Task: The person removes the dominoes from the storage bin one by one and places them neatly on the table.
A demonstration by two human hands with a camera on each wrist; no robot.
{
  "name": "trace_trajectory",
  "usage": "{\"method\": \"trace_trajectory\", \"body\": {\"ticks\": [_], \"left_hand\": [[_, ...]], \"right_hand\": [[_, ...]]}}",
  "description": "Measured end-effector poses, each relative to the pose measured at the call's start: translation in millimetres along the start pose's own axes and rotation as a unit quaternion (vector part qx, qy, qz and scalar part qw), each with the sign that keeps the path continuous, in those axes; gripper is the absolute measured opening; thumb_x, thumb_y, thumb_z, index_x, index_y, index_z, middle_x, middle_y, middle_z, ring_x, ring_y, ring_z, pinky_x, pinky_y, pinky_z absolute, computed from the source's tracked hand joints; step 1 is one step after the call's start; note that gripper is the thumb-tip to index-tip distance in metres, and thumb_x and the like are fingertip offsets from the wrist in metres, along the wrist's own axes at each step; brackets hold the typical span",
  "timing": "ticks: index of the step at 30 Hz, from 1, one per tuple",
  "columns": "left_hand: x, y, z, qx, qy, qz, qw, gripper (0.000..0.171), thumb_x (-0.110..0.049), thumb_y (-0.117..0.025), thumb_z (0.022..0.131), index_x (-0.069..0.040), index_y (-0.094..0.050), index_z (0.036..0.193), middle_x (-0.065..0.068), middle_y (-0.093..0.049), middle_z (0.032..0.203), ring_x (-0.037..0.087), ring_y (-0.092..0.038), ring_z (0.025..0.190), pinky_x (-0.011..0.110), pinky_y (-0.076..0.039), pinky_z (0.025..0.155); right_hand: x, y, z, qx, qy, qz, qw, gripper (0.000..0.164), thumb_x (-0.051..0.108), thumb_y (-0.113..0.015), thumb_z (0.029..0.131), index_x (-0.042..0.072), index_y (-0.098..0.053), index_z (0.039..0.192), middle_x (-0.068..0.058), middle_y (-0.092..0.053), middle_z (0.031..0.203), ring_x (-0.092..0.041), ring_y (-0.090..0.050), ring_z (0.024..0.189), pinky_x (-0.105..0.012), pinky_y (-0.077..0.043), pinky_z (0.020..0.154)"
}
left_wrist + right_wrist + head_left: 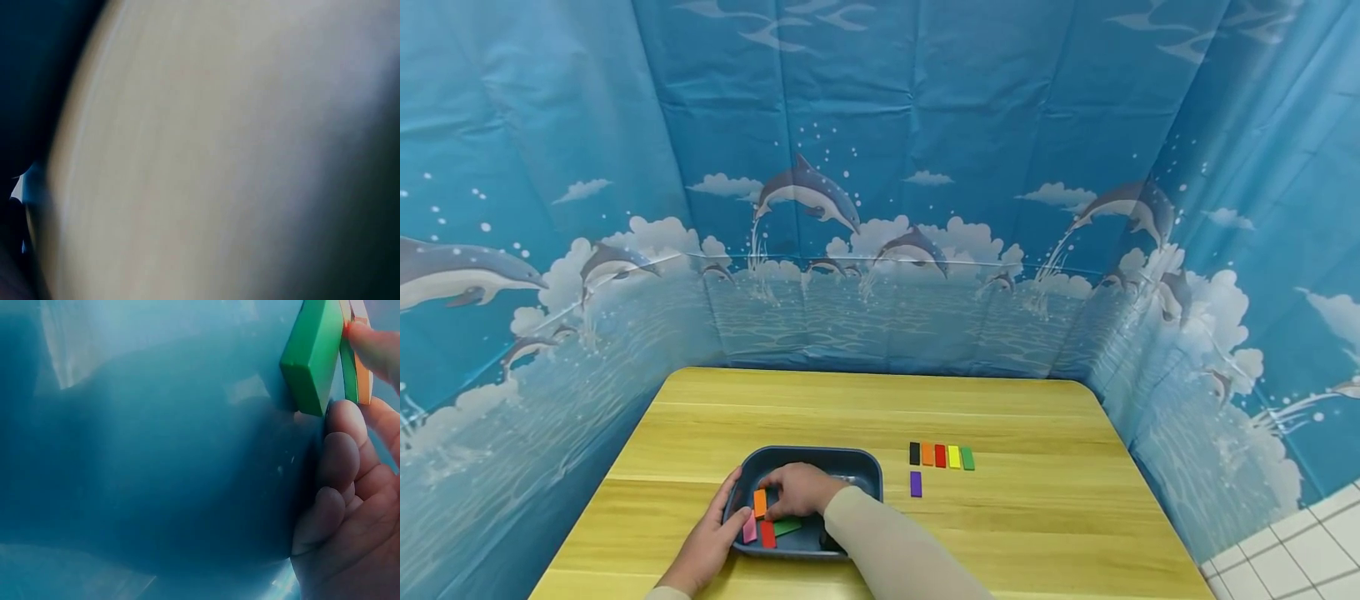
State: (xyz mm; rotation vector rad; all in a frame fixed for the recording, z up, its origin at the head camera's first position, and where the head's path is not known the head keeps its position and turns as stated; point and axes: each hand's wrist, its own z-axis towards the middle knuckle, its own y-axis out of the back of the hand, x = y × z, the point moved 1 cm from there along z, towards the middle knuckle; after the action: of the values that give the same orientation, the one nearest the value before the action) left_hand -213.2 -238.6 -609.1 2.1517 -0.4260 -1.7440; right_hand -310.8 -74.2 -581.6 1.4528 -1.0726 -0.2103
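A dark blue plastic bin (859,457) sits on the table. My left hand (711,527) grips its left wall, fingers outside and thumb over the rim, beside a pink block (749,528). Inside the bin, my right hand (801,490) pinches an orange block (362,381) between thumb and finger. A green strip shows against that block in the right wrist view; whether it is a separate block, I cannot tell. Near the fingers lie a red block (767,534) and a green block (787,527). The left wrist view is blurred and shows only a little of the hand.
Right of the bin, a row on the wooden table (1037,500) has black (914,453), orange (928,454), red (940,456), yellow (954,457) and green (967,458) blocks. A purple block (916,484) lies below the black one. Dolphin-printed curtains (895,317) surround the table.
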Motion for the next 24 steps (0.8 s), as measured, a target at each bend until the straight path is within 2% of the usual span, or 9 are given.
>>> {"method": "trace_trajectory", "body": {"ticks": [4, 7, 16, 24], "left_hand": [[-1.8, -0.1, -0.3, 0.0, -0.003, 0.002, 1.0, 0.058, -0.05, -0.048, 0.092, -0.056, -0.015, 0.138, 0.003, -0.02, 0.155, 0.037, -0.021, 0.14, 0.067, -0.02, 0.104], [-2.8, -0.1, -0.5, -0.002, -0.007, -0.001, 1.0, 0.058, -0.048, -0.049, 0.092, -0.055, -0.016, 0.138, 0.003, -0.021, 0.154, 0.036, -0.023, 0.139, 0.066, -0.021, 0.104], [-1.8, -1.6, -1.2, -0.005, -0.004, -0.002, 1.0, 0.059, -0.049, -0.05, 0.091, -0.056, -0.016, 0.138, 0.004, -0.021, 0.154, 0.037, -0.023, 0.139, 0.065, -0.021, 0.105], [-3.4, -0.1, -1.3, -0.003, 0.009, 0.001, 1.0, 0.058, -0.051, -0.049, 0.091, -0.057, -0.015, 0.138, 0.006, -0.018, 0.155, 0.038, -0.022, 0.139, 0.065, -0.021, 0.105]], "right_hand": [[-0.5, -0.1, 1.8, -0.009, 0.007, -0.01, 1.0, 0.052, 0.048, -0.073, 0.074, 0.039, -0.057, 0.122, 0.016, -0.057, 0.087, -0.003, -0.049, 0.07, -0.018, -0.045, 0.067], [-0.9, -1.2, 2.8, -0.014, 0.011, -0.018, 1.0, 0.05, 0.05, -0.073, 0.074, 0.039, -0.058, 0.121, 0.017, -0.057, 0.089, -0.003, -0.048, 0.073, -0.018, -0.045, 0.071], [-2.7, -1.7, -2.1, -0.011, 0.001, 0.01, 1.0, 0.045, 0.042, -0.072, 0.078, 0.04, -0.057, 0.12, 0.011, -0.052, 0.065, -0.005, -0.047, 0.055, -0.02, -0.039, 0.049], [-3.0, 10.2, -10.6, -0.014, -0.001, 0.061, 0.998, 0.042, 0.029, -0.07, 0.08, 0.027, -0.06, 0.12, 0.01, -0.05, 0.058, -0.006, -0.047, 0.049, -0.019, -0.04, 0.047]]}}
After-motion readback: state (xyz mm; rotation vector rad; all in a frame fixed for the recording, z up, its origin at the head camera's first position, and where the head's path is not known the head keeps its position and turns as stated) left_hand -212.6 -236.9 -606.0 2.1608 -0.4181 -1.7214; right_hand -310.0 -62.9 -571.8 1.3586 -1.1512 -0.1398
